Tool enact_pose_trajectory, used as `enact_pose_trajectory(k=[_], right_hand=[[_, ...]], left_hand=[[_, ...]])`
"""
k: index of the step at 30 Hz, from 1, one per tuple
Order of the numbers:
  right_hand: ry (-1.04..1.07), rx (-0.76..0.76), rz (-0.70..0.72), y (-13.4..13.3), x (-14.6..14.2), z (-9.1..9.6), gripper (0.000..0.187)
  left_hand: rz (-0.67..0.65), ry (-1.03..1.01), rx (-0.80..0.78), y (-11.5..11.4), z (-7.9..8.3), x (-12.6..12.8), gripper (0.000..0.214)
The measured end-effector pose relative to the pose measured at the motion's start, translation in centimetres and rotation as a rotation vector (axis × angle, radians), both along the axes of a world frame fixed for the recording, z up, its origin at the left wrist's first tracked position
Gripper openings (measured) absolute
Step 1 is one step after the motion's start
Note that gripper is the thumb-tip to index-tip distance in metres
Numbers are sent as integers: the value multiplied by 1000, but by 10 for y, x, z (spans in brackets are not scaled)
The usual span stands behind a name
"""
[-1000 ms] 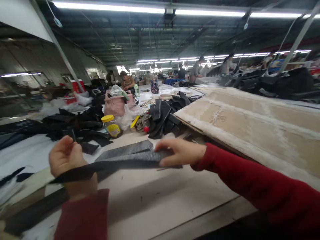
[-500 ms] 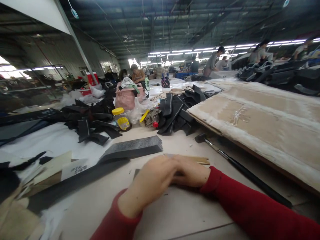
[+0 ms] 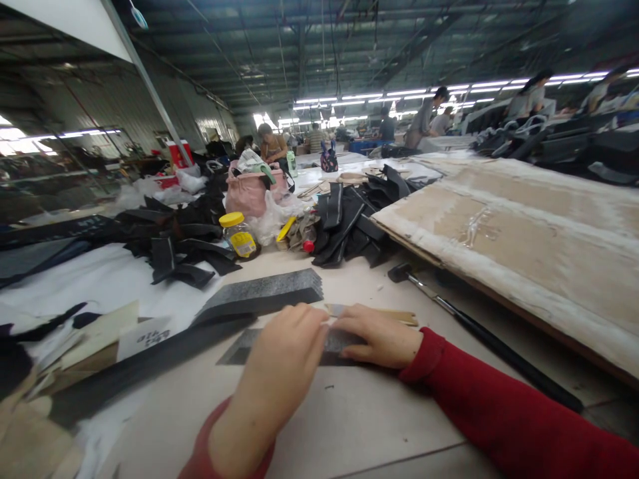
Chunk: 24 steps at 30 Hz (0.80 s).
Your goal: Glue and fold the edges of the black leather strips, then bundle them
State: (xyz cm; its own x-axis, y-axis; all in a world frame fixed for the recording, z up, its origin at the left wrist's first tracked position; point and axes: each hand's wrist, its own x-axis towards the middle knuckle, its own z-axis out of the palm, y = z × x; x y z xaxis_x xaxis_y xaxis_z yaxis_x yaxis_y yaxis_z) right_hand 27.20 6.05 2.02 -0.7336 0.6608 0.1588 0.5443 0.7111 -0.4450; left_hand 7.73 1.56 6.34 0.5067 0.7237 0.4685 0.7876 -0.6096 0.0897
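A short dark grey strip (image 3: 238, 347) lies flat on the table, partly covered by both hands. My left hand (image 3: 282, 356) is over its middle, fingers curled and drawn together towards the thumb; whatever is between the fingertips is too small or hidden to make out. My right hand (image 3: 379, 337) rests on the strip's right end, fingers stretched out and thumb apart. Just behind the right hand lies a thin yellowish-brown flat stick (image 3: 404, 317). Further back is a stack of similar dark strips (image 3: 269, 287) with stepped right ends.
A black-handled hammer (image 3: 454, 309) lies at the right beside a large board (image 3: 524, 229). Behind are a yellow-lidded jar (image 3: 240, 236), a pink bag (image 3: 252, 193) and piled black pieces (image 3: 349, 219). Paper scraps (image 3: 107, 332) lie left. Several people are in the background.
My hands, overlapping before, have come apart; the left has moved a little to the left and nearer me. More of the dark strip shows between and beside them.
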Motion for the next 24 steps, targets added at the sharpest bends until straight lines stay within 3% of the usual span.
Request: enact_pose_trajectory(k=[3,7,12,18,21,24], right_hand=[[75,52,-55,5,11,4,23],[-29,45,-156,15,32,7,25],[-200,38,-227,30,56,-2,26],[-187,134,-324,40,61,-3,27],[-171,188,-253,43,44,12,27],[-187,248,-209,52,23,26,26]], left_hand=[[-99,184,-237,1,-25,19,14],[-122,243,-299,-1,-45,32,14],[-172,243,-281,-10,-49,40,14],[-253,179,-261,-12,-43,49,11],[-149,95,-236,0,-34,39,13],[87,85,-186,22,-29,19,18]])
